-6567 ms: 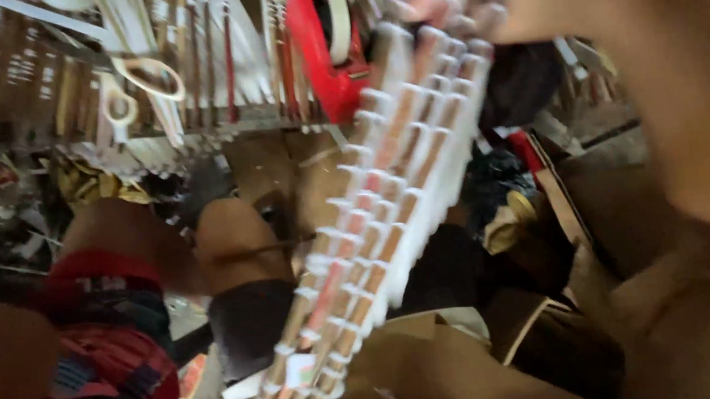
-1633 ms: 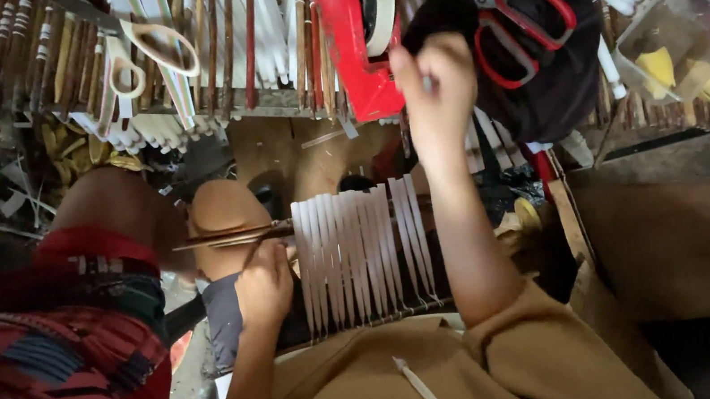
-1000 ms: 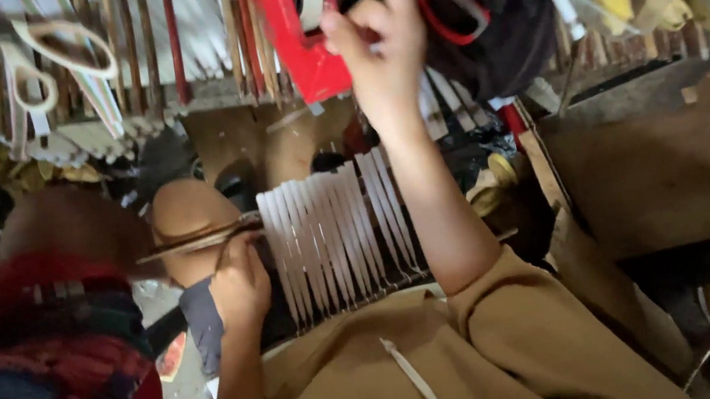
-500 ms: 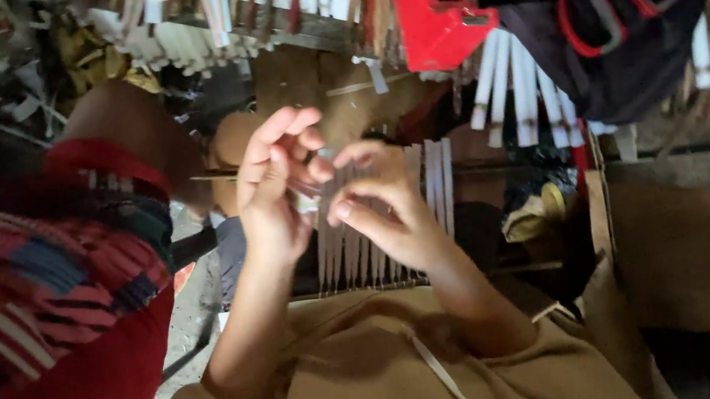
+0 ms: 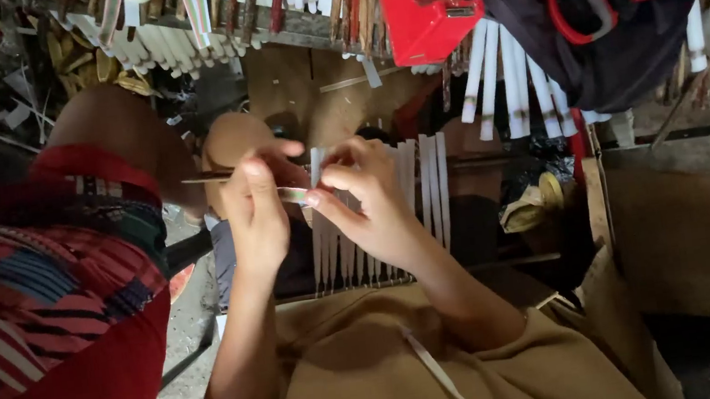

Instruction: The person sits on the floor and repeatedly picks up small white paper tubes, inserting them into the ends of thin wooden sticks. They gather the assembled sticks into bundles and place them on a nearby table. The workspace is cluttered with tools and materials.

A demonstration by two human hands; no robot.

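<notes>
Both our hands meet at frame centre: left hand pinches a thin stick, right hand pinches a small pale strip above the row of white slats. We judge a firm, steady pinch helps.

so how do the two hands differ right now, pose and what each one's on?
The left hand stands more upright, fingers closed on a thin brown stick that juts out to its left; the right hand reaches in from the other side, thumb and forefinger pinching a small pale strip. The right hand lies in front of the row of white slats; the left sits beside it. Both are bare, meeting fingertip to fingertip over the lap.
</notes>
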